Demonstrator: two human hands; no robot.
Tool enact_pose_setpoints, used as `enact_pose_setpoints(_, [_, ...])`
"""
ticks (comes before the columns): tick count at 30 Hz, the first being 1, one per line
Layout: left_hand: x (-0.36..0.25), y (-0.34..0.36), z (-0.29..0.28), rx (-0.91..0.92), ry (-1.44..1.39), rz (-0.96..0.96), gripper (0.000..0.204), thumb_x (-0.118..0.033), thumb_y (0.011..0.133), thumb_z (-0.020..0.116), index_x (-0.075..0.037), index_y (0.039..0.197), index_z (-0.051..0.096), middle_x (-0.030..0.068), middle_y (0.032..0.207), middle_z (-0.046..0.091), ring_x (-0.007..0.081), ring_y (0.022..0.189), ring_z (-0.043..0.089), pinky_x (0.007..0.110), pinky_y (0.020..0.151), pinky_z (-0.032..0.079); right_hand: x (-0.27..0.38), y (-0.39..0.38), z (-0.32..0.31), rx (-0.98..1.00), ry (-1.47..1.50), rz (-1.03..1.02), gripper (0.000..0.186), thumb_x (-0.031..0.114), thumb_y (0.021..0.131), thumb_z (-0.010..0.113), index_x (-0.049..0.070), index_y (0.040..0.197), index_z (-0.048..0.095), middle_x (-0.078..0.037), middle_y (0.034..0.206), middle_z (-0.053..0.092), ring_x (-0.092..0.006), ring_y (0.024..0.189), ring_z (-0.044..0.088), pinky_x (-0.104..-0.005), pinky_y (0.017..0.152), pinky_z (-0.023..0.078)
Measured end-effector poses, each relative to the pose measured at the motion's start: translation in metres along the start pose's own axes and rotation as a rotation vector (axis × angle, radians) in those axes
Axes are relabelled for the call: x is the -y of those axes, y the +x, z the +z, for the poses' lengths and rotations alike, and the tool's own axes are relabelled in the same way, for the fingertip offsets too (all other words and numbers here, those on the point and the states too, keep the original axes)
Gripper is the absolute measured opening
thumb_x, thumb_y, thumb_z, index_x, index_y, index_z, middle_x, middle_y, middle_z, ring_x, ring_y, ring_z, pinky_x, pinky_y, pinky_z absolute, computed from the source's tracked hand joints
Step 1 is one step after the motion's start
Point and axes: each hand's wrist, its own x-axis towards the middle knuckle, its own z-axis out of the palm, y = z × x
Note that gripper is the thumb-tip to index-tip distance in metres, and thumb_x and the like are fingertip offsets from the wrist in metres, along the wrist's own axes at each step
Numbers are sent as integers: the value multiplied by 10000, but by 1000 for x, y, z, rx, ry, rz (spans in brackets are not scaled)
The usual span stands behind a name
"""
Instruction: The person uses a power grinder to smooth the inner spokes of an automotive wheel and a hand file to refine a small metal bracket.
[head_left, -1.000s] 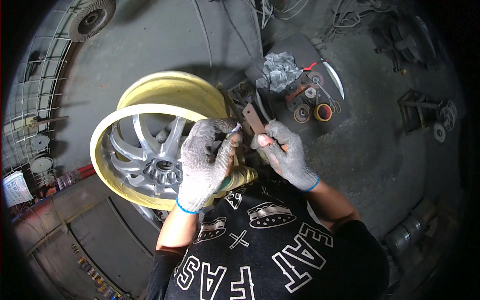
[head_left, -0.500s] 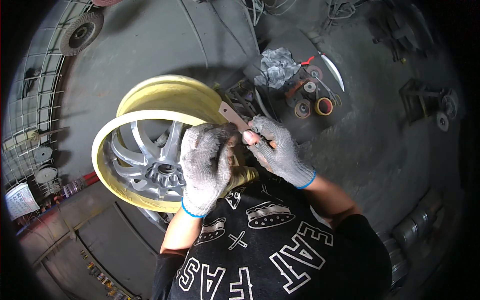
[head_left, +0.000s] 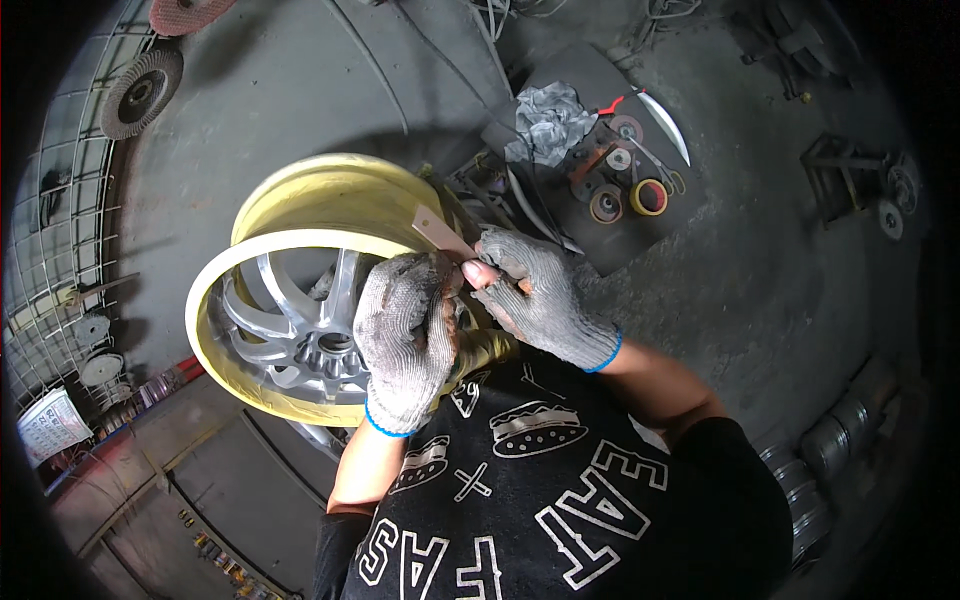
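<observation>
In front of me a spoked metal wheel rim (head_left: 345, 285) is tilted on its side, its outer lip and barrel covered in yellow masking tape (head_left: 197, 312). My right hand (head_left: 540, 298), in a worn grey knit glove with a bare thumb tip, pinches a flat pinkish strip (head_left: 436, 231) with a small hole near its end. The strip slants up and left over the wheel's taped edge. Beside it, my left hand (head_left: 400, 320) is closed in a dirty grey glove, close against the right fingertips. Its fingers are mostly hidden, so what they grip cannot be made out.
On a dark mat beyond the wheel lie a crumpled grey rag (head_left: 550, 120), a curved white blade (head_left: 665, 128) with a red handle, scissors (head_left: 679, 183), a yellow tape roll (head_left: 649, 198) and several discs. A wire rack with abrasive discs (head_left: 142, 95) stands left. Metal rims (head_left: 800, 490) lie lower right.
Both hands and the pinkish strip have shifted a little to the left, the right hand more than the left. The wheel stays nearly where it was.
</observation>
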Motion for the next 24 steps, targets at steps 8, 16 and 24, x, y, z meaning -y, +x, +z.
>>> enact_pose_setpoints(8, [0,0,-2,15,-40,-23,231,18,809,696,-31,1033,728,163,1035,710,353,966,688,424,873,550,-4,-8,-1,30,-18,43,218,189,1005,651,47,864,561,-97,704,480,-238,612,486,-372,597,421])
enact_pose_setpoints(16, [-2,2,-4,6,-91,-81,176,15,838,703,-24,1007,733,171,1005,715,357,946,699,410,868,552,-20,-19,-1,25,-147,-93,246,195,1026,649,40,865,545,-44,747,481,-132,632,478,-319,581,401])
enact_pose_setpoints(24, [1,-1,0,-11,-164,-174,160,-2,847,747,-5,999,698,168,983,706,317,899,695,383,856,546,-14,-32,-22,-56,-127,30,233,197,992,704,-16,1080,665,-76,891,654,-123,796,609,-285,732,486])
